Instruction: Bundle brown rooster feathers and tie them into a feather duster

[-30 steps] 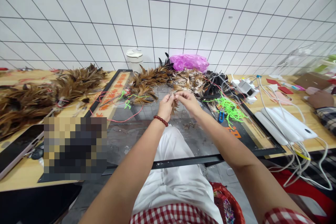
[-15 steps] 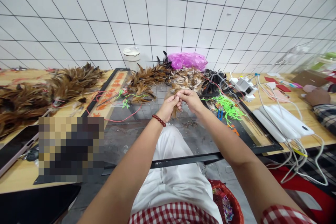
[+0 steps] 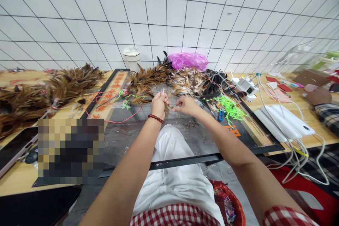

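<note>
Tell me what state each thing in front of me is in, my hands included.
Left hand: closed on brown feathers
Right hand: fingers bent beside those feathers; grip unclear
White cup: upright, lid on
Pink plastic bag: crumpled
Green strings: loose, tangled
Phone: lying flat, screen dark
White cables: tangled, hanging over the table's edge
Red basket: holding colorful scraps

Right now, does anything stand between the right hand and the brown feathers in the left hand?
Nothing visible does: the right hand is close to the brown feathers in the left hand. Blur hides whether it touches them.
</note>
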The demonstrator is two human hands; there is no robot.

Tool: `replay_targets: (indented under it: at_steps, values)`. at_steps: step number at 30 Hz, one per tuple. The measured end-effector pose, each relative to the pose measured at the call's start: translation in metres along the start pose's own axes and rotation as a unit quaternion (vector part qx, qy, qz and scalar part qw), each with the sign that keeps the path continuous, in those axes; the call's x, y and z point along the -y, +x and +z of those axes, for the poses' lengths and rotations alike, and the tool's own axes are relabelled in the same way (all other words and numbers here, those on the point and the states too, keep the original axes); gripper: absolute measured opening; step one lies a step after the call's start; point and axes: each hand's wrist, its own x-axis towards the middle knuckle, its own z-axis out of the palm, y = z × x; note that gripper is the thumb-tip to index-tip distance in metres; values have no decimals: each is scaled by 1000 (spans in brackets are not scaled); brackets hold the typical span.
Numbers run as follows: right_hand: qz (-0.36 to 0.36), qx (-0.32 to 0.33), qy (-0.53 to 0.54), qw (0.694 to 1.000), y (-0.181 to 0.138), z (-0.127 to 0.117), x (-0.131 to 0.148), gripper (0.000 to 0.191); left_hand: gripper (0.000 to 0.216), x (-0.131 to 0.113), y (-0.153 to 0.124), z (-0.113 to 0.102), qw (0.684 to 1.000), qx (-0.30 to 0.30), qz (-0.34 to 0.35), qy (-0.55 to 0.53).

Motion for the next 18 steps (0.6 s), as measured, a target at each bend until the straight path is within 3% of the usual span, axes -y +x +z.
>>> replay_targets:
  at_steps: [3,6,11,14,18]
  values:
    - [3,8,-64,998,-4,10,12,17,25,2,1,-1,1000,-2,-2,0]
    - [14,-19,-59,998,-2,14,14,19,25,5,2,-2,1000,-12,1,1]
    - [-2,-154,113,981,1,9,13,22,25,15,1,1,998,-55,-4,11]
    - [-28,-150,204,967,-2,8,19,24,22,21,-2,6,999,-33,-15,-11]
    - [-14,-149,247,957,-5,9,24,23,20,24,-5,10,998,-7,-28,-48]
